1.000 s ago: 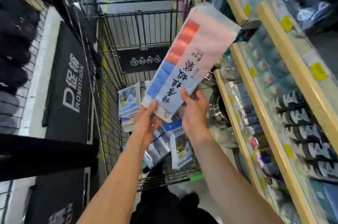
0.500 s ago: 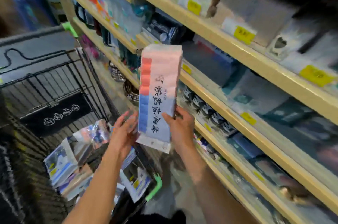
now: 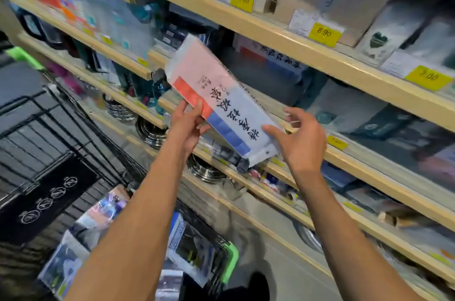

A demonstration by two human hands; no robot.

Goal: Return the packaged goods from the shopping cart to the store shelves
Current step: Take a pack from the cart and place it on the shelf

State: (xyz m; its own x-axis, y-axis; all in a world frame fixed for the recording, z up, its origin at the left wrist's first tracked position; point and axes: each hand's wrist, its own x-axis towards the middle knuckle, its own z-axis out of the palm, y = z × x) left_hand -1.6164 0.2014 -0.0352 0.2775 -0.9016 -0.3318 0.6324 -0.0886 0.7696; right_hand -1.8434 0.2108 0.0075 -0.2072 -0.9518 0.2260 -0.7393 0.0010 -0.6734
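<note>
A long flat packet [image 3: 216, 94], pale with red and blue blocks and black characters, is held tilted in front of the wooden shelves [image 3: 295, 42], its top end pointing up-left. My left hand [image 3: 188, 126] grips its lower left edge, thumb on the front. At the packet's bottom right corner my right hand [image 3: 299, 139] pinches it with the thumb, the other fingers spread loosely. Similar red and blue packets [image 3: 270, 59] lie on the shelf just behind it. The black wire shopping cart [image 3: 61, 153] stands at lower left with several clear packaged goods [image 3: 96, 224] inside.
Yellow price tags [image 3: 324, 33] line the shelf fronts. Boxes and dark packets fill the upper and right shelves; stacked steel pans [image 3: 150, 132] sit on a low shelf. The cart's green corner [image 3: 230, 263] is close to the shelving, with grey floor between.
The view has swung from the cart to the shelves. The packet has tipped from upright to slanting up-left and moved closer to the shelf; my right hand has shifted to its bottom corner.
</note>
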